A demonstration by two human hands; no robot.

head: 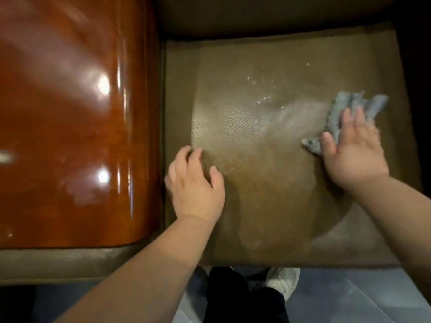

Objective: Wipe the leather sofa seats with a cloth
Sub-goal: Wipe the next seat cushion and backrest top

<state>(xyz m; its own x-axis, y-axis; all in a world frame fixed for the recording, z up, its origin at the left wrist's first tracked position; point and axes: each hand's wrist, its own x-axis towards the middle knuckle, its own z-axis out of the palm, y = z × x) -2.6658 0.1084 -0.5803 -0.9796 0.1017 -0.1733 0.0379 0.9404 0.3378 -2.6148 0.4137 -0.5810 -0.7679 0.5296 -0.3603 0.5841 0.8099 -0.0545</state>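
On the right of the seat cushion, a flat right hand presses a grey cloth to the leather.

Under the right hand, whose fingers lie straight and spread rather than curled, the crumpled grey cloth sits on the brown leather seat cushion, its far end poking out beyond the fingertips. Left of it the leather shines wet, with small droplets farther back. The left hand rests on the cushion's near left part, fingers loosely bent, holding nothing. A glossy reddish wooden armrest borders the cushion on the left. A white shoe shows on the floor below the seat's near edge.
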